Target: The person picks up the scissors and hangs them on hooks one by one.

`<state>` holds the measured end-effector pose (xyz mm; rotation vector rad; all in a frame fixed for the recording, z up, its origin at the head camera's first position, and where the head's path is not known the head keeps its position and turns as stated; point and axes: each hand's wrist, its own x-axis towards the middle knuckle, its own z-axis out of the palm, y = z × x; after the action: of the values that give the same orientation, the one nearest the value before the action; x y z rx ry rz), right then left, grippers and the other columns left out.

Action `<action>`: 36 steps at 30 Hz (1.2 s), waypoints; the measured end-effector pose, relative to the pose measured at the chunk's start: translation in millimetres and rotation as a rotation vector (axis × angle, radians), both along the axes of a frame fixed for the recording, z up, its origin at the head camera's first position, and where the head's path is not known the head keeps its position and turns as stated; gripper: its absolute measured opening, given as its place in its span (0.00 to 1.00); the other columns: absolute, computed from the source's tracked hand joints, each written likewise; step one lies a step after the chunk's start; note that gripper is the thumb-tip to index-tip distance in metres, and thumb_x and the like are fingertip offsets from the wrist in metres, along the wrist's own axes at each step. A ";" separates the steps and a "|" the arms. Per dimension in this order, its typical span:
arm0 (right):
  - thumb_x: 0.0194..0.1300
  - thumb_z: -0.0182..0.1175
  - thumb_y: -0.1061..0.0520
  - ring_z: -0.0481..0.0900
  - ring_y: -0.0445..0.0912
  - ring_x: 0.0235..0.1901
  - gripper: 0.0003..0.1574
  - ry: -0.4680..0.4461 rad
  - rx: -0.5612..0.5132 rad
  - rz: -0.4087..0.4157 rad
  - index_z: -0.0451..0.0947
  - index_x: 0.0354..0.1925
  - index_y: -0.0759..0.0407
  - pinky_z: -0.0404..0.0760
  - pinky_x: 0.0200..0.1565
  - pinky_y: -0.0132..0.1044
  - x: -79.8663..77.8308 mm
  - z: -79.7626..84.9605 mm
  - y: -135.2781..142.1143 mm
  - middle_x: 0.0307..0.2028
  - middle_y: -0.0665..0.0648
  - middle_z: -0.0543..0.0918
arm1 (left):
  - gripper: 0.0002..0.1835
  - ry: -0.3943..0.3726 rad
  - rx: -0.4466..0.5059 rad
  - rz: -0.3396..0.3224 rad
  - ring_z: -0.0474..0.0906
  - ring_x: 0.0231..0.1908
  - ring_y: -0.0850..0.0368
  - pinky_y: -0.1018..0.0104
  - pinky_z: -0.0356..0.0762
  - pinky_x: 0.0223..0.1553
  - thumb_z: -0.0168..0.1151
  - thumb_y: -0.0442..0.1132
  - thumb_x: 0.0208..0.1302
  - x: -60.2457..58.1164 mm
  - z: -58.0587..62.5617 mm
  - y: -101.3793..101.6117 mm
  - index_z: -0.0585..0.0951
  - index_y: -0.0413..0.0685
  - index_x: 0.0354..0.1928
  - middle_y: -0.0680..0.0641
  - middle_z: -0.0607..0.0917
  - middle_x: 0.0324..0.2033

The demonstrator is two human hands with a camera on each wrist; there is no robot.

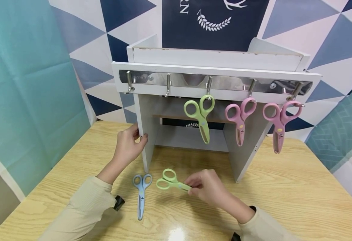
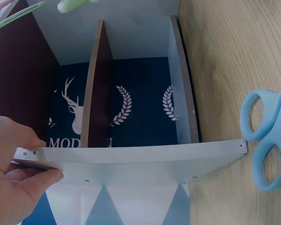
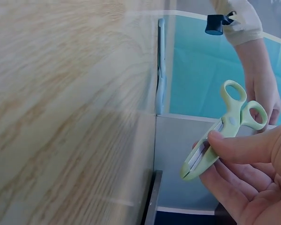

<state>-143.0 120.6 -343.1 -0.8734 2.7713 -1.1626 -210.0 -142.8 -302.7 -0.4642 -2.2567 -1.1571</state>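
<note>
My right hand [image 1: 209, 187] pinches green scissors [image 1: 172, 181] by the blade end, the handle loops pointing left, above the table. In the right wrist view, the thumb and fingers sit on either side of their blades [image 3: 196, 161]. At the left, my left hand [image 1: 128, 144] grips the front edge of the white shelf unit's side panel [image 1: 148, 147], thumb on one side and fingers on the other. Blue scissors [image 1: 141, 194] lie on the table between the two hands, loops toward the shelf. Another green pair [image 1: 203, 118] hangs from a hook above.
A white rail with a metal strip [image 1: 191, 79] and several hooks runs across the shelf's top front. Two pink scissors, the middle-right pair [image 1: 240, 122] and the far-right pair [image 1: 279, 125], hang there. The wooden table [image 1: 284, 194] meets a teal curtain [image 1: 28, 83] at left.
</note>
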 end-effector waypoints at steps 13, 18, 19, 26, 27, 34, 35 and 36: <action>0.49 0.69 0.70 0.85 0.37 0.25 0.11 0.015 -0.032 -0.017 0.87 0.33 0.61 0.82 0.28 0.23 -2.3 10.4 -1.2 0.26 0.55 0.89 | 0.13 -0.001 0.002 0.003 0.85 0.44 0.40 0.52 0.85 0.47 0.60 0.27 0.56 0.3 -0.1 -0.3 0.80 0.27 0.44 0.31 0.86 0.39; 0.50 0.69 0.70 0.86 0.39 0.27 0.11 0.008 -0.062 -0.016 0.86 0.35 0.62 0.82 0.29 0.24 -3.3 16.7 -3.3 0.28 0.56 0.89 | 0.14 -0.006 0.002 0.002 0.85 0.44 0.40 0.52 0.85 0.47 0.60 0.28 0.57 0.3 -0.3 -0.2 0.80 0.27 0.45 0.31 0.86 0.41; 0.50 0.69 0.70 0.86 0.40 0.27 0.11 0.011 -0.066 -0.014 0.86 0.35 0.62 0.82 0.29 0.24 -3.4 17.7 -3.7 0.28 0.57 0.89 | 0.14 -0.008 0.003 0.000 0.85 0.44 0.40 0.51 0.85 0.47 0.60 0.28 0.57 0.3 -0.2 -0.1 0.80 0.27 0.46 0.31 0.86 0.41; 0.50 0.69 0.69 0.87 0.39 0.28 0.12 0.019 -0.072 -0.029 0.86 0.36 0.62 0.84 0.30 0.25 -4.3 23.4 -9.1 0.30 0.57 0.89 | 0.14 -0.013 0.006 -0.004 0.85 0.45 0.40 0.51 0.84 0.47 0.60 0.28 0.57 1.0 0.4 -0.5 0.80 0.26 0.45 0.30 0.86 0.41; 0.50 0.69 0.69 0.87 0.39 0.29 0.12 0.022 -0.071 -0.032 0.86 0.36 0.62 0.84 0.30 0.25 -4.6 24.4 -9.8 0.30 0.57 0.89 | 0.14 -0.012 0.006 -0.004 0.85 0.44 0.40 0.51 0.84 0.47 0.60 0.28 0.57 1.1 0.5 -0.6 0.80 0.26 0.45 0.30 0.86 0.40; 0.50 0.69 0.68 0.87 0.40 0.29 0.12 0.030 -0.076 -0.051 0.86 0.37 0.62 0.84 0.29 0.26 -6.8 32.1 -15.3 0.30 0.57 0.90 | 0.13 -0.001 -0.009 0.004 0.86 0.43 0.41 0.51 0.85 0.47 0.60 0.28 0.57 1.5 1.0 -0.6 0.80 0.28 0.43 0.32 0.87 0.38; 0.50 0.69 0.68 0.87 0.40 0.29 0.12 0.031 -0.076 -0.054 0.86 0.37 0.61 0.84 0.29 0.26 -7.0 33.3 -15.9 0.30 0.57 0.90 | 0.13 -0.001 -0.009 0.004 0.86 0.43 0.41 0.51 0.85 0.47 0.60 0.28 0.57 1.6 1.0 -0.6 0.80 0.28 0.43 0.32 0.87 0.38; 0.50 0.69 0.68 0.87 0.40 0.29 0.12 0.030 -0.079 -0.056 0.86 0.37 0.61 0.84 0.30 0.26 -7.2 34.5 -16.6 0.31 0.57 0.90 | 0.13 -0.001 -0.010 0.004 0.86 0.43 0.41 0.51 0.85 0.47 0.60 0.28 0.57 1.6 1.0 -0.6 0.80 0.28 0.43 0.31 0.87 0.38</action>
<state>-150.2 104.0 -308.6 -0.8312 2.8082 -1.2871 -208.4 -143.4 -301.6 -0.4631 -2.2641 -1.1448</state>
